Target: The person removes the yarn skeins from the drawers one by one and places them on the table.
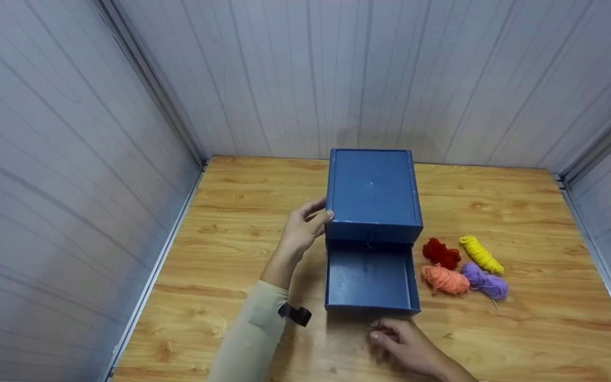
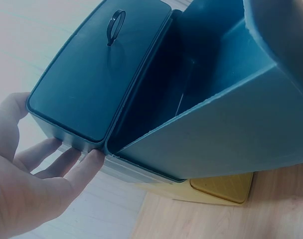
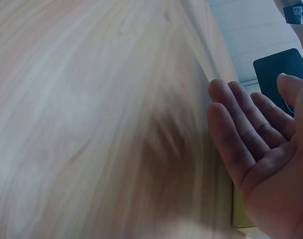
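Observation:
A blue drawer cabinet stands on the wooden table. Its upper drawer, with a small ring pull, is closed, and the drawer below is pulled out, its visible floor bare. My left hand touches the cabinet's left side, its thumb at the top front corner. The left wrist view shows the fingertips pressed to the side wall. In front of the pulled-out drawer, my right hand hovers over the table. Its fingers are loosely extended, with nothing seen in the palm.
Right of the cabinet lie red yarn, yellow yarn, orange yarn and purple yarn. A yellow panel shows beneath the pulled-out drawer. Pale walls bound the table at the back and sides.

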Demonstrator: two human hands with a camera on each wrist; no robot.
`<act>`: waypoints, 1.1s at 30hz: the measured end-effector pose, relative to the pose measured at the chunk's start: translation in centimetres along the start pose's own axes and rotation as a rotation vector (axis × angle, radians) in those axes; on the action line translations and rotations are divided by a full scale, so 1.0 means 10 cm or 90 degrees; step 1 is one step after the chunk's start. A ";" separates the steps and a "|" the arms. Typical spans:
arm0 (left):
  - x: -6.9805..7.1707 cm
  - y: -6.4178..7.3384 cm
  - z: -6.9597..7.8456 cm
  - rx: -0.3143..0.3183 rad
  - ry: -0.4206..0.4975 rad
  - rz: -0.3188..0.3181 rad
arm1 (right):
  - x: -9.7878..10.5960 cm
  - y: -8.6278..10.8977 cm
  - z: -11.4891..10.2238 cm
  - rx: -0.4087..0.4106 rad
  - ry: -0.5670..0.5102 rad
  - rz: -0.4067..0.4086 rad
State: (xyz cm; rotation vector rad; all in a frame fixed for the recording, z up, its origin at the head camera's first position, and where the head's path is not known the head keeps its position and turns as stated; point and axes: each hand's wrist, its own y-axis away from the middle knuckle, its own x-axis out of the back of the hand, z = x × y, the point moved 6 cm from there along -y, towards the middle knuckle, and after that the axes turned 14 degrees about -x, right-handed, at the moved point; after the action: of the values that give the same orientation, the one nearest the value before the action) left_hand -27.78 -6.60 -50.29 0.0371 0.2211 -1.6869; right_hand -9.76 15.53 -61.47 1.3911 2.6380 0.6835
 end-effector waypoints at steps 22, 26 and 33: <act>0.00 0.00 0.00 0.011 0.008 0.001 | -0.01 -0.03 -0.11 0.052 -0.088 0.048; 0.00 0.00 0.00 0.012 0.012 0.003 | 0.00 -0.03 -0.13 0.037 -0.089 0.051; -0.01 -0.01 0.01 0.010 0.003 0.001 | 0.05 -0.03 -0.21 0.036 -0.083 0.071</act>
State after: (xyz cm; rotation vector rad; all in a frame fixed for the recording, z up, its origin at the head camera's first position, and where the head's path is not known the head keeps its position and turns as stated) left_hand -27.82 -6.50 -50.20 0.0539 0.2115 -1.6876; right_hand -10.87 15.02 -59.68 1.5515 2.5148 0.5132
